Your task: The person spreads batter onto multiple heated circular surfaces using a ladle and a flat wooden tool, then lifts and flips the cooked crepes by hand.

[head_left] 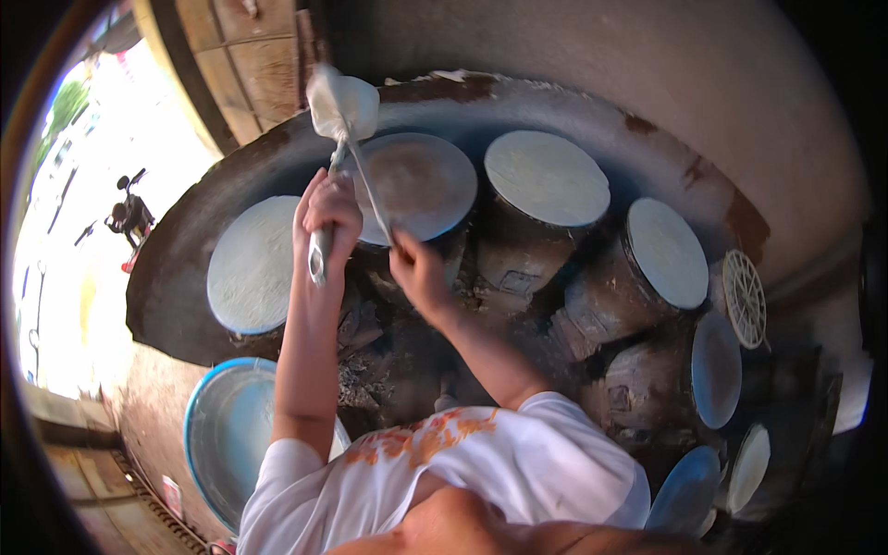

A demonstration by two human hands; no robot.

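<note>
My left hand (331,217) is closed round the handle of a ladle (359,104), raised with its whitish, batter-coated head upward. My right hand (418,273) grips a long, thin metal spatula (372,194), whose far end meets the ladle near the base of its head. Motion blur hides whether they touch firmly. Both tools are over the left side of a round griddle (425,176) with a brownish, nearly bare surface. On its left is another griddle (254,264) covered by a white batter layer. A similar white-covered griddle (546,176) stands to its right.
Another white-topped griddle (668,252) and bluish round plates (717,370) curve round to my right. A pale round rack (745,299) leans at the far right. By my left elbow is a blue-rimmed tub (217,444) of whitish liquid. A curved ledge (176,277) borders the stoves.
</note>
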